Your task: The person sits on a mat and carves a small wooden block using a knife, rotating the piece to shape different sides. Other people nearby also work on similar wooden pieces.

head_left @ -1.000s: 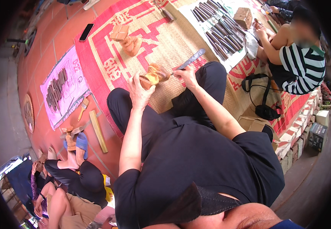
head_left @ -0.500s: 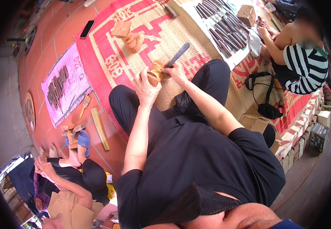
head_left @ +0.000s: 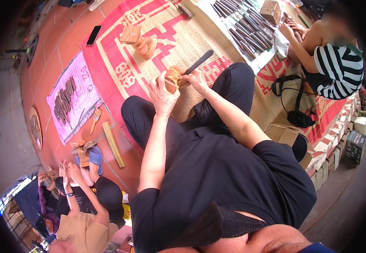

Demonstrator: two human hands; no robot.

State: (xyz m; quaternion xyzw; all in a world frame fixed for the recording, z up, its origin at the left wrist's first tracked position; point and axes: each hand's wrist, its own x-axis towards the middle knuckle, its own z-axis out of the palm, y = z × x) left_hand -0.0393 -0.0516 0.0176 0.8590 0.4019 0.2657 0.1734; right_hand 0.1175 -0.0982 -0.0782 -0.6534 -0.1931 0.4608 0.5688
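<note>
My left hand (head_left: 165, 96) is wrapped round a small carved wooden figure (head_left: 173, 77), its square base turned toward me. From the right, my right hand (head_left: 197, 81) grips a long, flat, dark tool (head_left: 199, 61) with a rounded upper end. Its lower end meets the carving, but my fingers hide the contact. Both hands are above the woven mat (head_left: 187, 38), between my bent knees. Farther off on the mat lies another carved wooden figure (head_left: 145, 48) with a square block base (head_left: 131, 34).
Many dark-handled chisels (head_left: 248, 31) lie on a white sheet at far right, beside a seated person in stripes (head_left: 335, 69). At left are a phone (head_left: 94, 35), a pink cloth (head_left: 79, 76) bearing tools, a brush (head_left: 95, 121) and a wooden strip (head_left: 113, 144). Another person (head_left: 84, 227) sits lower left.
The dark tool's upper end has swung slightly right and down, while my left hand keeps the carving. The person at lower left has moved their hands up and to the right.
</note>
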